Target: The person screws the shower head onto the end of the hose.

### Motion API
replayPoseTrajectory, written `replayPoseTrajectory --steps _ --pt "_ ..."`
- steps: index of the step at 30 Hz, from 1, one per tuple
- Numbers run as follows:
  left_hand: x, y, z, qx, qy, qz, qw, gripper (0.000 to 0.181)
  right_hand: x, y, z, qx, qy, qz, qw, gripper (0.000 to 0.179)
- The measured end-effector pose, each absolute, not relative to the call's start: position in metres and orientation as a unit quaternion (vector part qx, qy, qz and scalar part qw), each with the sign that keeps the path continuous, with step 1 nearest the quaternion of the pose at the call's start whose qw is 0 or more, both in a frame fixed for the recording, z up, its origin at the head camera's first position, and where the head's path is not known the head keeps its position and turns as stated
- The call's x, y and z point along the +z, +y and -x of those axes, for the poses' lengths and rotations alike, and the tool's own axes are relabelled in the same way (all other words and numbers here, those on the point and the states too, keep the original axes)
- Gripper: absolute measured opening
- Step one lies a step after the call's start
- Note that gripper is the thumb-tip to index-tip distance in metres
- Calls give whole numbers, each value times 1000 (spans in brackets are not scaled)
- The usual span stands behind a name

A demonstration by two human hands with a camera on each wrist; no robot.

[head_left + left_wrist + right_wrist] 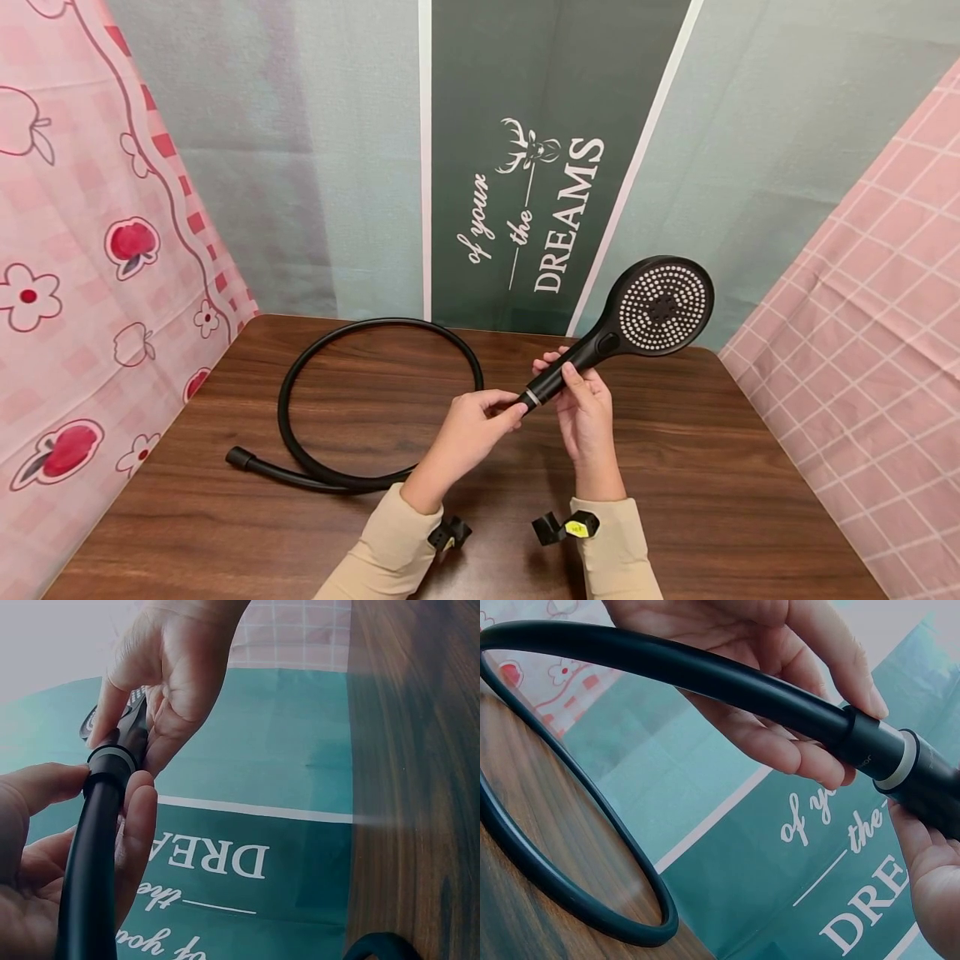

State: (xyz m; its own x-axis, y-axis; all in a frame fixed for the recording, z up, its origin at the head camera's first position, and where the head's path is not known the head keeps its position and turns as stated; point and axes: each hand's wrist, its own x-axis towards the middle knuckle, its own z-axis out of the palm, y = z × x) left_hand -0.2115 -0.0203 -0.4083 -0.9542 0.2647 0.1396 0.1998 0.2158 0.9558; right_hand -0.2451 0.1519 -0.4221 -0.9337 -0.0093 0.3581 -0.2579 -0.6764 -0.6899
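A black handheld shower head (660, 308) with a round face of pale nozzles is raised over the table, tilted up to the right. My right hand (585, 408) grips its handle, thumb across the front. At the handle's lower end, by a pale ring, my left hand (480, 425) pinches the end collar (877, 746) of a black shower hose (283, 408). Collar and handle meet end to end in the right wrist view. From my left hand the hose curves down and loops on the table; its other end fitting (238, 457) lies at the left.
The brown wood-grain table (712, 500) runs back to a grey-green cloth backdrop (360, 167) with white lettering. Pink patterned cloths hang on both sides, an apple print (67, 250) at left and a checked cloth (885, 333) at right.
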Motion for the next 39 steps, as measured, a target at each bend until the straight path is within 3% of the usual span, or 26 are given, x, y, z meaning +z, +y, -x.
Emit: replayPoseTrajectory --steps 39 --pt "-409 -20 213 598 787 -147 24 28 -422 152 244 898 -404 -161 71 19"
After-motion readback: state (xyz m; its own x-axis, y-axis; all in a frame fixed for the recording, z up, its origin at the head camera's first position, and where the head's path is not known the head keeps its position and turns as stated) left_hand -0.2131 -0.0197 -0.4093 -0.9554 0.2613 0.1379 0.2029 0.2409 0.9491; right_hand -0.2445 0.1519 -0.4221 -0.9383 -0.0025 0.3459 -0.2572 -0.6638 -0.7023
